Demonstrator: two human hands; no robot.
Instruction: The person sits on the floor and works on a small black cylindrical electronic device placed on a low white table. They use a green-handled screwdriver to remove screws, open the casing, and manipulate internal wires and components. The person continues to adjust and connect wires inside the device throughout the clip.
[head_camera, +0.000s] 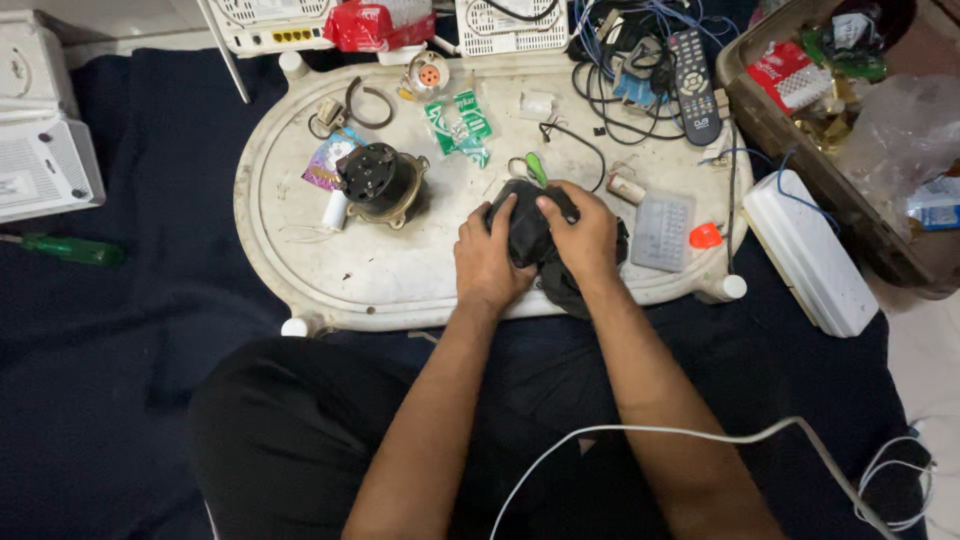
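1. Both hands are closed on a black lumpy part (530, 240) that sits on the near right half of the white oval tray (300, 270), touching its near rim; it reads as a dark housing or a piece wrapped in dark cloth, and I cannot tell which

2. The left hand (490, 262) wraps the part's left flank, thumb up over the top; its grip is tight on the black part

3. The right hand (585, 235) lies over the top and right side, fingers curled down; its grip also holds the black part, so nothing shows between palm and part

4. Progress, as a judgement: the work looks mid-way. A round motor body (382, 182) with a dark slotted face stands apart on the tray's left half, loose wires and small bits lie scattered, and a green-handled cutter (535, 168) lies just beyond the hands. The part in hand is not yet joined to anything visible

5. Left to do seems to be more handling of the black part; the green screwdriver (70, 249) lies well apart on the dark blue cloth

6. Orientation: the black part's long axis appears to run from the far left to the near right, slanting toward the tray's near rim; its far end points toward the cutter. The hands hide much of it, so this is uncertain
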